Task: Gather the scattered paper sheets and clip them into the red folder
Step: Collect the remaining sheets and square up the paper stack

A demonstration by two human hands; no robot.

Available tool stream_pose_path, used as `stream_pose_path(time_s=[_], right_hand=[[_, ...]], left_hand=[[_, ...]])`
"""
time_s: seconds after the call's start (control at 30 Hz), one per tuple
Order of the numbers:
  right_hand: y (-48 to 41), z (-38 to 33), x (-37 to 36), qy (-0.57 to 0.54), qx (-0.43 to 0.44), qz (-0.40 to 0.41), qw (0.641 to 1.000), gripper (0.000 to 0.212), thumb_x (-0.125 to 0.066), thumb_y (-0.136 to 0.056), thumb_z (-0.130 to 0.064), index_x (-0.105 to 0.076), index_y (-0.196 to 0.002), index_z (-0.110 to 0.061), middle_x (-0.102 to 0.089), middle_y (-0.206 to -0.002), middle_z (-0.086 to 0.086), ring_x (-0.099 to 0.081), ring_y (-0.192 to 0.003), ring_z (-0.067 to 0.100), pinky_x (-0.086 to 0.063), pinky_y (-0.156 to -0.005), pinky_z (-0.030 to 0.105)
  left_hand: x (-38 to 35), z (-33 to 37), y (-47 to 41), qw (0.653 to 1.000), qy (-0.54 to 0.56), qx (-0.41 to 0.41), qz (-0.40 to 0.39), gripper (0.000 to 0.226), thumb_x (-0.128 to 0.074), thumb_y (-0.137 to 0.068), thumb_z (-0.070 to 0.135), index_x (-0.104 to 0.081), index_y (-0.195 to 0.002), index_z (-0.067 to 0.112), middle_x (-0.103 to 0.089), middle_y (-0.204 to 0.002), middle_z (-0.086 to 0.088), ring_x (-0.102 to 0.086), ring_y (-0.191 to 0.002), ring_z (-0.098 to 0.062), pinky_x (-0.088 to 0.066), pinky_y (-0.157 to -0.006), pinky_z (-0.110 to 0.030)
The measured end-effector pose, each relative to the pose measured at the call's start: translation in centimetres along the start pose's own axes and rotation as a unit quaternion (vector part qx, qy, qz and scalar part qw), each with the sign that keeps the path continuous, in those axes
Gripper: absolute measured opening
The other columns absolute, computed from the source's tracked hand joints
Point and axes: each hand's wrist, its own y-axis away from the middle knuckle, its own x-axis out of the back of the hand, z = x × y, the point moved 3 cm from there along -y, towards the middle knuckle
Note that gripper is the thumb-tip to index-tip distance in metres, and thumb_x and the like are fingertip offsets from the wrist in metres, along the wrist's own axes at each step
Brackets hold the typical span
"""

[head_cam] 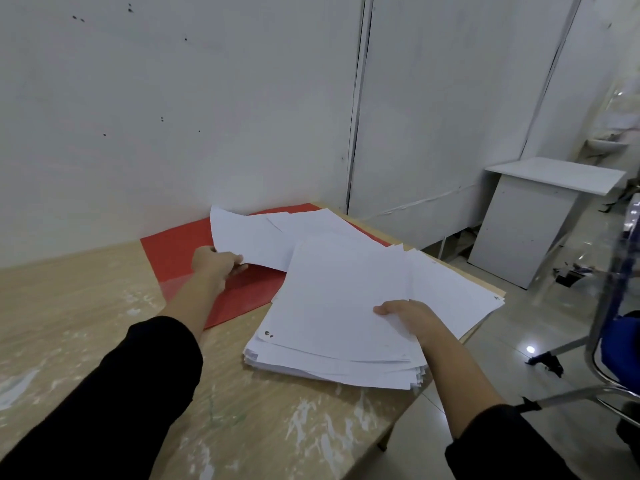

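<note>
A red folder (pixel 180 251) lies flat on the wooden table (pixel 104 306) against the wall, partly covered by paper. My left hand (pixel 216 263) pinches the near corner of a single white sheet (pixel 249 237) and lifts it off the folder. A thick, uneven stack of white sheets (pixel 332 306) sits at the table's right side, fanned out toward the right edge. My right hand (pixel 405 315) grips the stack's right front part, thumb on top. More loose sheets (pixel 311 220) lie behind the stack, over the folder's far end.
The wall runs close behind the table. The table's right edge (pixel 450 344) lies just under the stack. On the tiled floor to the right stand a small white desk (pixel 540 209) and a metal-framed chair (pixel 609 341) with blue parts.
</note>
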Motion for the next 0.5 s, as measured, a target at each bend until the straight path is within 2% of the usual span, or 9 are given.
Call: stream_pose_path(time_s=[0.07, 0.13, 0.2, 0.27, 0.3, 0.33, 0.4, 0.43, 0.5], right_hand=[[-0.1, 0.0, 0.0, 0.0, -0.002, -0.001, 1.0, 0.032, -0.074, -0.077, -0.019, -0.054, -0.1, -0.011, -0.052, -0.081, -0.004, -0.048, -0.07, 0.013, -0.032, -0.052, 0.023], [-0.2, 0.0, 0.0, 0.005, -0.002, 0.001, 1.0, 0.032, -0.075, -0.077, -0.02, -0.053, -0.1, -0.011, -0.052, -0.08, -0.004, -0.049, -0.07, 0.013, -0.032, -0.052, 0.024], [-0.2, 0.1, 0.0, 0.009, -0.003, 0.0, 1.0, 0.033, -0.074, -0.078, -0.02, -0.054, -0.101, -0.01, -0.052, -0.081, -0.003, -0.049, -0.071, 0.014, -0.033, -0.052, 0.024], [-0.2, 0.1, 0.0, 0.014, -0.003, 0.001, 1.0, 0.036, -0.074, -0.078, -0.021, -0.053, -0.104, -0.009, -0.053, -0.084, 0.0, -0.049, -0.072, 0.014, -0.032, -0.053, 0.024], [-0.2, 0.1, 0.0, 0.018, 0.0, 0.001, 1.0, 0.036, -0.074, -0.078, -0.022, -0.052, -0.104, -0.009, -0.053, -0.087, 0.002, -0.048, -0.072, 0.014, -0.032, -0.053, 0.024], [-0.2, 0.0, -0.1, 0.021, 0.002, 0.001, 1.0, 0.035, -0.074, -0.079, -0.022, -0.052, -0.103, -0.009, -0.052, -0.091, 0.003, -0.047, -0.073, 0.015, -0.032, -0.054, 0.025], [-0.2, 0.0, -0.1, 0.028, 0.006, 0.004, 1.0, 0.035, -0.073, -0.079, -0.023, -0.05, -0.102, -0.01, -0.05, -0.101, 0.006, -0.049, -0.08, 0.019, -0.035, -0.062, 0.027], [-0.3, 0.0, -0.1, 0.034, 0.006, 0.006, 0.999, 0.035, -0.073, -0.08, -0.024, -0.05, -0.103, -0.01, -0.049, -0.105, 0.006, -0.049, -0.087, 0.021, -0.036, -0.07, 0.029], [-0.2, 0.1, -0.2, 0.04, 0.007, 0.005, 0.999, 0.037, -0.072, -0.08, -0.025, -0.05, -0.105, -0.011, -0.048, -0.11, 0.006, -0.045, -0.097, 0.024, -0.035, -0.077, 0.034]], left_hand=[[0.0, 1.2, 0.1, 0.998, -0.011, -0.037, 0.043, 0.035, -0.06, -0.079, -0.016, -0.053, -0.112, -0.013, -0.062, -0.103, -0.023, -0.063, -0.051, -0.019, -0.052, -0.041, -0.017], [0.5, 3.4, 0.2, 0.992, 0.012, -0.08, 0.101, 0.03, -0.062, -0.077, -0.009, -0.058, -0.107, -0.01, -0.064, -0.082, -0.015, -0.055, -0.034, -0.007, -0.046, -0.036, -0.015], [1.8, 5.9, 0.3, 0.978, 0.05, -0.115, 0.168, 0.022, -0.064, -0.075, 0.002, -0.065, -0.096, -0.004, -0.066, -0.079, -0.01, -0.058, -0.046, -0.012, -0.048, -0.046, -0.021], [3.6, 7.3, 0.5, 0.962, 0.1, -0.12, 0.223, 0.006, -0.061, -0.076, 0.008, -0.061, -0.082, 0.005, -0.063, -0.078, -0.001, -0.057, -0.065, -0.014, -0.048, -0.055, -0.022], [4.4, 7.3, 0.6, 0.955, 0.134, -0.109, 0.242, 0.007, -0.059, -0.078, 0.008, -0.06, -0.085, 0.006, -0.062, -0.082, 0.001, -0.057, -0.07, -0.014, -0.048, -0.057, -0.02], [5.2, 6.9, 0.3, 0.95, 0.161, -0.091, 0.253, 0.018, -0.057, -0.08, 0.007, -0.061, -0.097, 0.003, -0.065, -0.093, -0.001, -0.059, -0.077, -0.014, -0.05, -0.063, -0.02], [6.0, 5.4, 0.0, 0.961, 0.171, -0.019, 0.216, 0.039, -0.053, -0.087, 0.007, -0.053, -0.125, 0.002, -0.063, -0.121, -0.008, -0.064, -0.098, -0.019, -0.053, -0.078, -0.028], [6.2, 4.5, 0.0, 0.97, 0.163, 0.016, 0.182, 0.041, -0.049, -0.092, 0.006, -0.049, -0.133, 0.004, -0.061, -0.125, -0.008, -0.063, -0.102, -0.02, -0.053, -0.076, -0.029], [6.4, 3.1, 0.3, 0.984, 0.087, 0.041, 0.152, 0.042, -0.04, -0.096, 0.001, -0.046, -0.138, 0.007, -0.062, -0.119, -0.008, -0.062, -0.083, -0.016, -0.051, -0.063, -0.025]])
